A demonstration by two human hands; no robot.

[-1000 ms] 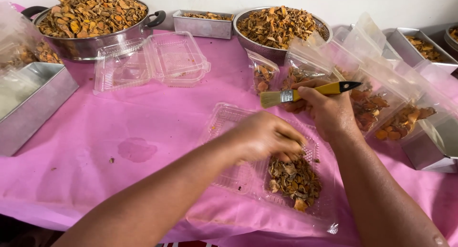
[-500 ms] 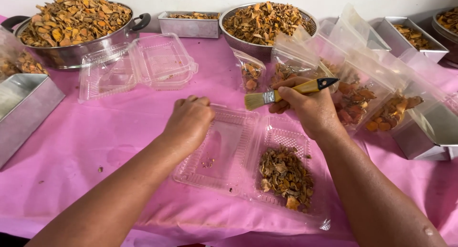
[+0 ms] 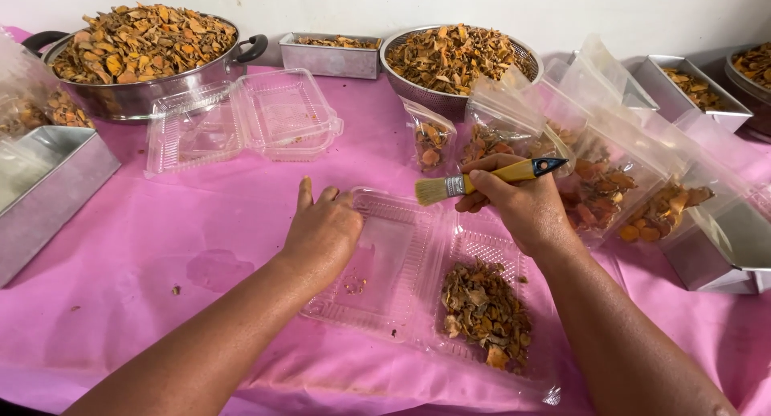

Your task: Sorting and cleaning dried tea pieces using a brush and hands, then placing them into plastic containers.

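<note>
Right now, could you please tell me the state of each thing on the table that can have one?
Near clamshell box: open, dried pieces in its right half.
Far clamshell box: open, nearly bare.
Brush: held in right hand, bristles pointing left.
Left hand: resting on the near box's lid.
Pot: heaped full.
Colander: heaped full.
Bags: open-topped, part filled.

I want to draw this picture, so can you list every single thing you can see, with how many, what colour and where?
Clamshell box: 1, clear, open in the middle, dried pieces in its right half.
Second clamshell box: 1, clear, open, behind it to the left.
Brush: 1, yellow handle, pale bristles, over the box.
Pot: 1, silver, far left, heaped with orange-brown pieces.
Colander: 1, silver, at the back, heaped too.
Metal trays: several, silver, along the edges.
Bags: several, clear, part filled, right.
Tablecloth: 1, pink.
Left hand: on the box's empty half.
Right hand: holding the brush.
</note>
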